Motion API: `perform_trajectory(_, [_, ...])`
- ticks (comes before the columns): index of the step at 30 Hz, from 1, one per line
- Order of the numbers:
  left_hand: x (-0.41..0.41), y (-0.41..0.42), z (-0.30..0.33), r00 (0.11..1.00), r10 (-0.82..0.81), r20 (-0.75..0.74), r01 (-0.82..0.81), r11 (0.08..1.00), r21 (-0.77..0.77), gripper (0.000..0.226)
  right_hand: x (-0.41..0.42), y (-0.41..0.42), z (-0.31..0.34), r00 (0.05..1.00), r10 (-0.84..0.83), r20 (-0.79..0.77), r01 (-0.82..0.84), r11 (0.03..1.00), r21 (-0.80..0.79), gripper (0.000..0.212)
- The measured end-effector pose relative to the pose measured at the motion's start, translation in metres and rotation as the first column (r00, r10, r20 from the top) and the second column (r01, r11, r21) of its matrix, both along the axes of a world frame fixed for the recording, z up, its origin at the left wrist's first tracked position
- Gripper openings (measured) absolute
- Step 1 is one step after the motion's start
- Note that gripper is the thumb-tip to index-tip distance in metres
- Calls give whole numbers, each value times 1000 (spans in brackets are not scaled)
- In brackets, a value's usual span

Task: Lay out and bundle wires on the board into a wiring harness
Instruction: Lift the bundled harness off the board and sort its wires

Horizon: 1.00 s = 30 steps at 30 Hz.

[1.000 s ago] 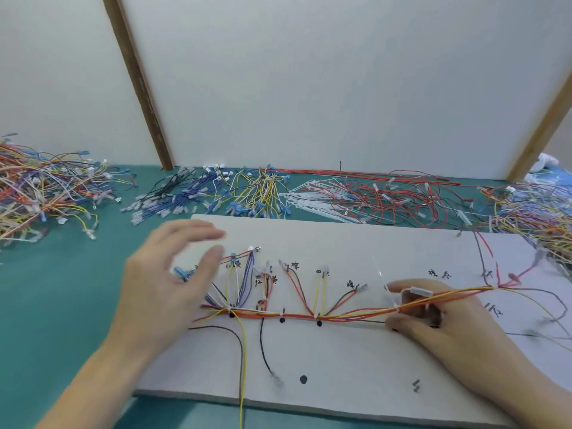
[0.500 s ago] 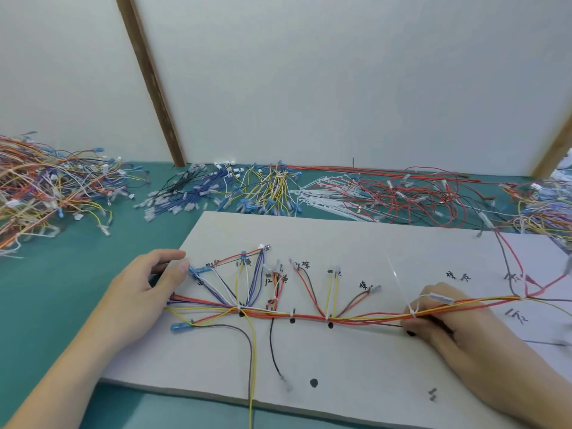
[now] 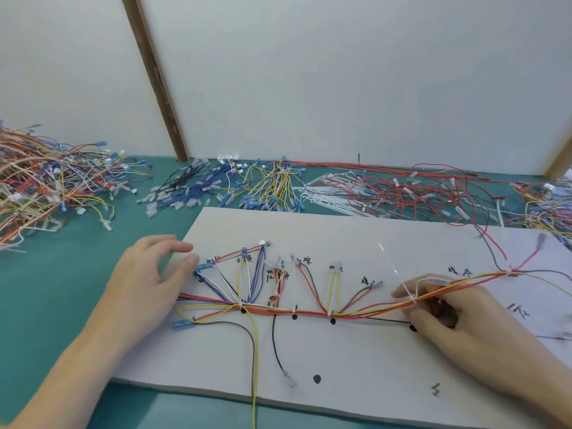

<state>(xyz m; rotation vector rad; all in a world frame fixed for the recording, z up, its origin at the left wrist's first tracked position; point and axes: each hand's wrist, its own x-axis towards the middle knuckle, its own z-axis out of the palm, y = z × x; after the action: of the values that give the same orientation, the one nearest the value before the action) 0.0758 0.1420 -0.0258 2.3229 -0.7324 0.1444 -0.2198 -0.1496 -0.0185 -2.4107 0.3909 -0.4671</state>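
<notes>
**Harness mostly tied, right end left to do**

Far left on the desk (image 3: 55,305) there's a big wire pile (image 3: 46,187). The left hand (image 3: 145,286) lies at the board's (image 3: 356,360) left edge, fingers loosely curled, holding nothing that I can see, thumb tip just beside a blue terminal (image 3: 204,267). The bundle (image 3: 309,311) runs along the board's middle, with white ties cinched at several black dots and short branches fanned up to the handwritten labels. So that stretch looks done to me. Further right, the right hand (image 3: 439,308) pinches the bundle at a zip tie (image 3: 399,277) whose long tail sticks up untrimmed. Past that, wires trail loose off the right side, so I'd guess a few more ties remain.
</notes>
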Motion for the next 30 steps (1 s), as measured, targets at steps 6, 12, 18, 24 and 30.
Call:
perform_trajectory(6, [-75,-52,36,835,-509,207,524,852,-21,20,37,-20,7,989,-6,-148,-8,996,-91,8])
perform_trajectory(12, [-116,-97,24,749,-630,204,505,743,440,38,57,-23,14,963,56,-263,-101,982,-160,22])
perform_trajectory(18, [-123,-106,18,732,-627,267,505,762,405,25,57,-16,11,974,-17,-228,-18,989,-147,24])
perform_trajectory(24, [-124,-106,4,620,-641,453,511,768,386,16,57,-9,2,986,-140,-95,146,987,61,27])
perform_trajectory(30, [-122,-107,-3,597,-627,501,534,776,335,21,59,2,2,988,-144,62,99,878,468,23])
